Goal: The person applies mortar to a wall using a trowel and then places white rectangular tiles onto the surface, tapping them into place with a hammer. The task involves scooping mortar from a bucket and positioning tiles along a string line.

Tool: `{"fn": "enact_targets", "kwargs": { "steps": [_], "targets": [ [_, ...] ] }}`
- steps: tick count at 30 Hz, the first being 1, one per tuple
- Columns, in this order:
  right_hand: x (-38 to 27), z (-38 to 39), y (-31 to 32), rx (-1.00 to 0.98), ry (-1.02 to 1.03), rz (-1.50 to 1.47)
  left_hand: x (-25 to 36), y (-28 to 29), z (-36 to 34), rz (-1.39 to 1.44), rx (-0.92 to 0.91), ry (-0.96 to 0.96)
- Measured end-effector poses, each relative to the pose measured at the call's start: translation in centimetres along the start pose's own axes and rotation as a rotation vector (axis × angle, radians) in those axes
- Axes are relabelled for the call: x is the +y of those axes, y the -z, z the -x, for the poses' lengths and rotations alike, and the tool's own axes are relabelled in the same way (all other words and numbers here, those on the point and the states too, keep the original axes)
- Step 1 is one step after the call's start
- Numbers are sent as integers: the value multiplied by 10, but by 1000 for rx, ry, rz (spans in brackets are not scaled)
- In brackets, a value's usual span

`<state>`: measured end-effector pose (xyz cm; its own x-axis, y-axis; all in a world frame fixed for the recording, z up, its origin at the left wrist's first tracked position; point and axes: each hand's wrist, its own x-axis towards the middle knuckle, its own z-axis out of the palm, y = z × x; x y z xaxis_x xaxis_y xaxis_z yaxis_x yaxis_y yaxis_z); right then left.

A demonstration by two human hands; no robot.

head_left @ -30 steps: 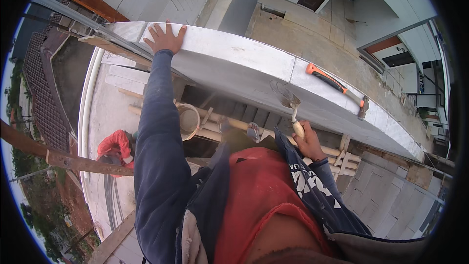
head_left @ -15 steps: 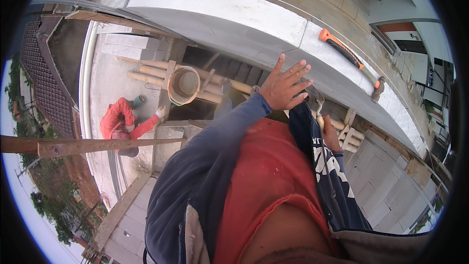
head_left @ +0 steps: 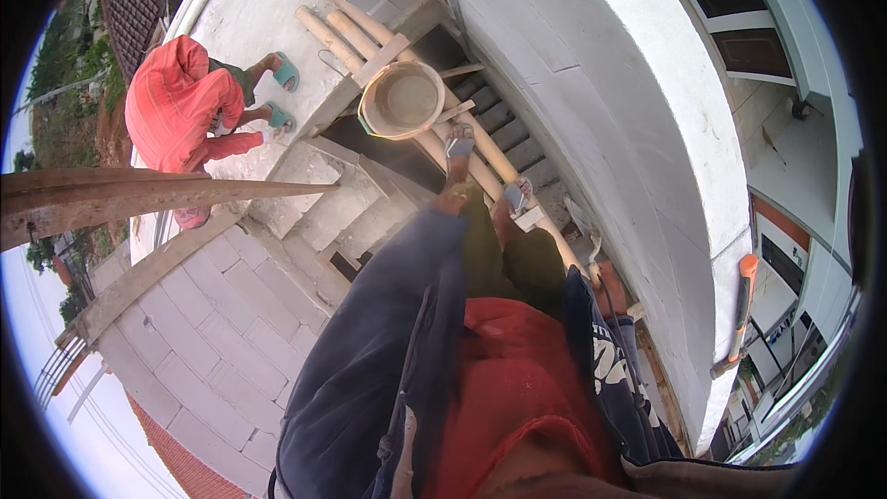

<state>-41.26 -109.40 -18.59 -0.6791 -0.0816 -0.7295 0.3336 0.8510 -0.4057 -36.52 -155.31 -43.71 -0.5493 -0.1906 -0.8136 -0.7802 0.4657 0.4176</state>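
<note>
My right hand (head_left: 611, 285) is closed round a trowel's handle, the metal blade (head_left: 580, 218) above it beside the wall. My left hand (head_left: 447, 200) is blurred at the end of the navy sleeve, in front of my lower leg; its fingers cannot be made out. A bucket (head_left: 370, 113) with mortar-grey insides rests on bamboo poles (head_left: 492, 171) over an opening. My sandalled feet (head_left: 459, 139) stand on these poles. An orange-and-black hammer (head_left: 744, 300) lies along the top of the curved white block wall (head_left: 707, 139).
A co-worker (head_left: 176, 106) in red clothes bends on the concrete ledge at left. A wooden beam (head_left: 139, 194) crosses the left side. Concrete steps (head_left: 323, 203), a paler block surface (head_left: 212, 333) and a dark stairwell lie below. Doors and a walkway show beyond the wall.
My left hand has left the wall top and moved down over my body. The view has swung, putting wall and hammer on the right and bringing my feet and more steps into sight.
</note>
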Motion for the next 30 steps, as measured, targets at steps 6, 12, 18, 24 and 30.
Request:
{"fn": "enact_targets", "kwargs": {
  "steps": [6,12,18,24,30],
  "targets": [
    [-8,-61,-62,-84,-9,66,-102,49,-111,345,259,227],
    [-21,-140,-89,-254,-80,148,-192,103,-252,1038,482,598],
    [-29,-168,-112,-313,-247,230,-146,146,-325,1424,647,516],
    [-89,-188,-88,-235,-227,266,-85,140,-308,991,1023,368],
    [-186,-198,-41,-25,270,439,-9,177,-158,817,992,194]
  ]
}}
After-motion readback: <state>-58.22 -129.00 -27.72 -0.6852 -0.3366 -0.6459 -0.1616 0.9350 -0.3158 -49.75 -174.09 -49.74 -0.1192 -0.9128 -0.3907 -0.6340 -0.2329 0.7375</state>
